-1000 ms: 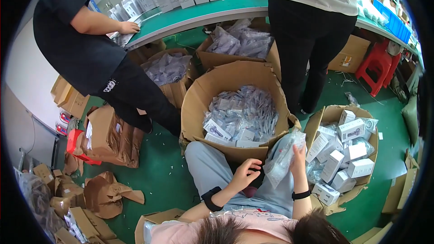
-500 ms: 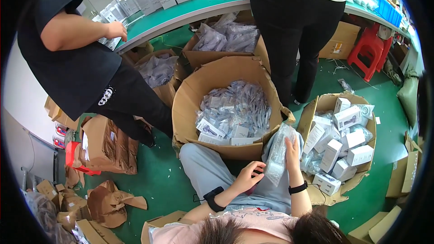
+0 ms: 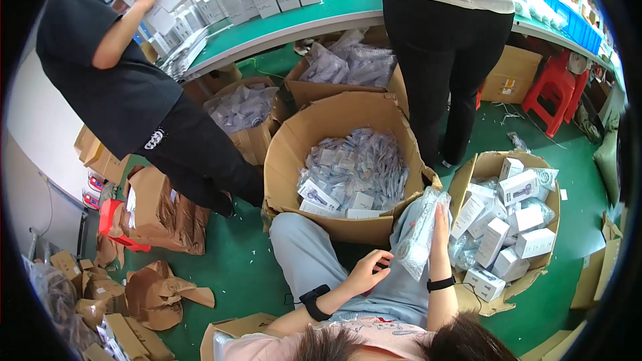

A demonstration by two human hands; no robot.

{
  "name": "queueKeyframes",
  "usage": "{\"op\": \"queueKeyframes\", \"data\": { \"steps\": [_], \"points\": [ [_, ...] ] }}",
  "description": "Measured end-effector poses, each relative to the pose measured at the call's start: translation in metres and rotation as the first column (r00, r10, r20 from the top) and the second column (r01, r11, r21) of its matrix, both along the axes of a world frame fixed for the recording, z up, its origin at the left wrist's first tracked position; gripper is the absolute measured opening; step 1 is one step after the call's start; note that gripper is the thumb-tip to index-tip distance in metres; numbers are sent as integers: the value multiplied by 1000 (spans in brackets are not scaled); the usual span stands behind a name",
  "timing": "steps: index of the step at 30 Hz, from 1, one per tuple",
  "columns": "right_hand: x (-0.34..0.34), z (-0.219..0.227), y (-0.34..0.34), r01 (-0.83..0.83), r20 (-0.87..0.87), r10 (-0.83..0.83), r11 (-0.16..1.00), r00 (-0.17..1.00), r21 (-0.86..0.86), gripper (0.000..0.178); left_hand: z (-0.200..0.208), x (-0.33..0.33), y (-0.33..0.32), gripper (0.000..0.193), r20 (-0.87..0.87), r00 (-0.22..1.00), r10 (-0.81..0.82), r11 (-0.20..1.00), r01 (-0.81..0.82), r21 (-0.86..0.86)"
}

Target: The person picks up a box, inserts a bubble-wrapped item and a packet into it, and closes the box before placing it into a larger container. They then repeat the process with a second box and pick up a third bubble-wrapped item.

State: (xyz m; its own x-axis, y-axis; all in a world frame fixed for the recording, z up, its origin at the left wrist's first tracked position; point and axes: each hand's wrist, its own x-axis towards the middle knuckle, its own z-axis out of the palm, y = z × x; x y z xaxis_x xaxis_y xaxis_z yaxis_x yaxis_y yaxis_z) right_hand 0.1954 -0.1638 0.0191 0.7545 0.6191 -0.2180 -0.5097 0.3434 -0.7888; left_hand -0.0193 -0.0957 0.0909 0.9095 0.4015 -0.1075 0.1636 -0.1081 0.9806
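Right hand [image 3: 440,224]: fingers clamped on a clear plastic packet [image 3: 420,232], raised above the lap.
Left hand [image 3: 370,270]: fingers apart, curled, empty.
Room: big carton [image 3: 287,154] rim just ahead; box carton [image 3: 471,177] close right.

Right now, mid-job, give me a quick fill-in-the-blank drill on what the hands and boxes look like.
1. The right hand holds a clear plastic ____ of small parts.
2. The left hand is ____, resting above the lap.
3. The cardboard box on the right holds small ____ cartons.
4. The floor is ____ in colour.

Missing words: bag; empty; white; green
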Motion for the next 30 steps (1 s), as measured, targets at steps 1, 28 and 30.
{"op": "queueKeyframes", "data": {
  "steps": [1,28,30],
  "points": [
    [-1,1,2,12,5,-12,1000,1000,-1,36,3,-3,-1,31,2,999,38,998,-38,57],
    [-22,3,-5,136,237,-147,989,960,66,35,36,-24,145,45,-241,969,59,911,-151,-385],
    [-24,8,-8,139,242,-182,973,953,186,32,35,-6,131,41,-235,969,73,915,-159,-370]
  ]
}}
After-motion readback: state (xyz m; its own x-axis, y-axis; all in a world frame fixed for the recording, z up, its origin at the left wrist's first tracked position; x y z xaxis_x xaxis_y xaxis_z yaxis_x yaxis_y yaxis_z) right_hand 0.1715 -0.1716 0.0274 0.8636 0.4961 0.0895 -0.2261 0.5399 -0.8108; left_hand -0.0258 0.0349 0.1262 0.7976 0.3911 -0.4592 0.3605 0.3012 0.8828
